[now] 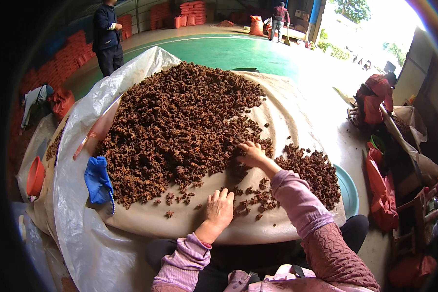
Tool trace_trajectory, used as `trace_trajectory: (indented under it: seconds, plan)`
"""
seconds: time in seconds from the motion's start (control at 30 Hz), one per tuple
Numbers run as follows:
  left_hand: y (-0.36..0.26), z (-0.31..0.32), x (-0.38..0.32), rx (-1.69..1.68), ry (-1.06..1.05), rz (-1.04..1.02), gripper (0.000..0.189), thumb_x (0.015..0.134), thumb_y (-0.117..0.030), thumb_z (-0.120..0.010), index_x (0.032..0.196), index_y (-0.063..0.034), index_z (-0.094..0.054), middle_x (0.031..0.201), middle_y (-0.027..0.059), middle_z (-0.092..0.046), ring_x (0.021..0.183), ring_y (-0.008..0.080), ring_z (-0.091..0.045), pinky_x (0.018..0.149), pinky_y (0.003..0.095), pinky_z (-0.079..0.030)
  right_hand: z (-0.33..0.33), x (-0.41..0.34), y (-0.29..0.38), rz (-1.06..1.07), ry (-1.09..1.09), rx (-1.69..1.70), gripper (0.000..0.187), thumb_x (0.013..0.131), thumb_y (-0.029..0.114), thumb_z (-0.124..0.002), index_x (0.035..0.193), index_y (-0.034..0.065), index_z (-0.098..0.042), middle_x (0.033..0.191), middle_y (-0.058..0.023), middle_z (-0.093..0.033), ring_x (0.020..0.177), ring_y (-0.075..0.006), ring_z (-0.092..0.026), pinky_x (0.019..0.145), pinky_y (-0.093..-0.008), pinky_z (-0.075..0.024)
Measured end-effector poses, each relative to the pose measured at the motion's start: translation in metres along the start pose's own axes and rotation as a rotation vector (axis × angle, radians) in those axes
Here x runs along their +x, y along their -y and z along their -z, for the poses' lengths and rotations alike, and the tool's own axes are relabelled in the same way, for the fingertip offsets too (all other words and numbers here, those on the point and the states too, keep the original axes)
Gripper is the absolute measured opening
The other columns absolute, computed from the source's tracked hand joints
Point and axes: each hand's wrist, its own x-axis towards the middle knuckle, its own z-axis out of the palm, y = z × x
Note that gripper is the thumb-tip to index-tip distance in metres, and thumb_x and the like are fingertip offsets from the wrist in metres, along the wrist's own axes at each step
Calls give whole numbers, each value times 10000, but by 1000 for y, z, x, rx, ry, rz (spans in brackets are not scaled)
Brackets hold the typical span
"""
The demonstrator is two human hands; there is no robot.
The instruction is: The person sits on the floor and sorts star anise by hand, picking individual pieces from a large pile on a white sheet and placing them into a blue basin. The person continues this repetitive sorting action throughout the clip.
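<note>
A large heap of dried star anise point(175, 127) covers much of a beige cloth-topped table point(189, 228). My right hand point(253, 154) reaches to the heap's right edge, its fingers spread over the pods; whether it grips any is hidden. My left hand point(220, 210) rests low over the cloth near the front edge, its fingers bent and their tips turned away from the camera, so what lies under them cannot be seen. A smaller pile of star anise point(310, 175) is at the right, and loose pods point(257, 199) lie between it and my left hand.
Clear plastic sheeting point(76, 219) drapes the left side, with a blue cloth or bag point(98, 179) on it. A light-blue basin point(346, 189) stands under the right edge. An orange basin point(35, 177) is at far left, a red sack point(381, 189) at right. Several people work or stand farther off.
</note>
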Motion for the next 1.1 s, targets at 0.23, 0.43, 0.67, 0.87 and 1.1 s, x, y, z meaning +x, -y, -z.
trace_trajectory:
  seconds: [0.23,0.43,0.67,0.87,1.1]
  plan:
    - [11,-3,4,113,41,202,391,784,-59,-550,1173,-45,-518,1167,149,-529,1056,362,-511,849,497,-446,-51,-71,35,398,-48,-55,612,812,130,-566,1396,228,-412,1459,-143,-307,1310,-415,-295,1048,-539,-347]
    - [4,-14,-7,95,70,69,356,822,-58,-523,1178,-54,-545,1191,185,-529,1024,368,-534,845,458,-483,-47,-84,-12,590,-258,-285,201,809,53,-550,985,70,-645,1109,-86,-578,956,-264,-546,763,-438,-477]
    - [-5,-9,-13,55,69,-9,198,824,-51,-518,1018,-35,-559,1055,156,-559,936,328,-572,757,428,-518,-12,-76,-37,339,-386,150,127,886,134,-567,835,42,-638,798,-102,-647,762,-252,-624,705,-383,-509]
    - [0,-9,-14,55,122,-6,103,832,-80,-518,923,-48,-554,978,131,-558,898,313,-574,730,432,-513,-2,-56,-45,191,-360,174,143,881,63,-523,939,56,-653,884,-132,-650,867,-270,-627,786,-385,-516]
    - [-1,-11,-15,69,105,-3,100,839,-94,-522,928,-57,-550,958,119,-548,911,304,-557,722,448,-500,11,-44,-56,159,-392,-42,218,822,104,-625,1034,80,-669,1037,-98,-652,1021,-265,-596,856,-387,-487]
